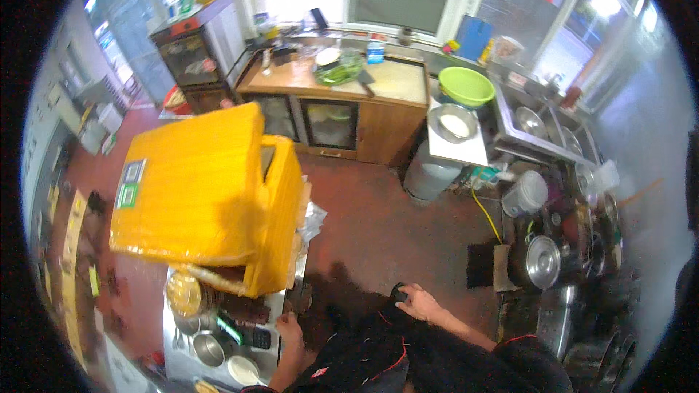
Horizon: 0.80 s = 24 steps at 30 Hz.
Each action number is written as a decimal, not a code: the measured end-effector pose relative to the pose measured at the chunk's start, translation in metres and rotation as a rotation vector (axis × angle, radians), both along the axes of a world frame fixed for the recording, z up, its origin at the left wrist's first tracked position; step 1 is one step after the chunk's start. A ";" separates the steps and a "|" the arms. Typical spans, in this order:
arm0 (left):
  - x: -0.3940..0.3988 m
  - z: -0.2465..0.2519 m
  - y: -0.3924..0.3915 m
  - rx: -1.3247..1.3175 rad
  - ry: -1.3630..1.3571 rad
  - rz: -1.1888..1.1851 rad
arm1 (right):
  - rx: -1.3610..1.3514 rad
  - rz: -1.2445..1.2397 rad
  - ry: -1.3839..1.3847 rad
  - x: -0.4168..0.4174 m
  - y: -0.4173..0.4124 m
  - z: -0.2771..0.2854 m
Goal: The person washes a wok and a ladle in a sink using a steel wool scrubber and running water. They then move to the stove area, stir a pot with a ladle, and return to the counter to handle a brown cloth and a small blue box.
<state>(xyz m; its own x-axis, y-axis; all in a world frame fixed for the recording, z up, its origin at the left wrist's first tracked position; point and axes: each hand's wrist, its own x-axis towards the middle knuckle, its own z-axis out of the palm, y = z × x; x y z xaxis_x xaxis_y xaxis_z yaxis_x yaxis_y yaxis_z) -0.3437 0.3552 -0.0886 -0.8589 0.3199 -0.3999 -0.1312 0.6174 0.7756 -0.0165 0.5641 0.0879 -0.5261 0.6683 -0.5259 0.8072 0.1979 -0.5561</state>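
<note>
My right hand (419, 304) is in front of my body, thumb and fingers around a small dark object (400, 293) whose kind I cannot make out. At the edge of the metal counter (177, 352), my left hand (289, 327) has curled fingers; whether it grips the edge or anything else is unclear. Close to it on the counter lie a black phone-like device (262, 338) and a dark item with a lit green strip (229, 331). A steel pot (208, 349) and a white bowl (243, 370) stand nearby. A large yellow insulated box (188, 185), its lid tilted, rises beyond them.
Across the red floor (360, 207) stands a wooden cabinet (387, 128) with green vegetables (338, 70) on top. A green basin (466, 86) and a steel bowl (453, 123) are by the sink (510, 114). A lidded pot (543, 262) sits on the right.
</note>
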 end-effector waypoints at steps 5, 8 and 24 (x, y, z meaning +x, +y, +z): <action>0.074 0.013 0.109 -0.056 -0.013 -0.467 | 0.012 -0.091 0.011 0.093 0.061 -0.016; 0.127 0.025 0.194 0.025 0.090 -0.520 | -0.051 -0.140 0.013 0.151 0.117 -0.037; 0.329 0.040 0.452 -0.477 -0.120 -1.058 | 0.040 -0.511 0.013 0.447 0.411 -0.023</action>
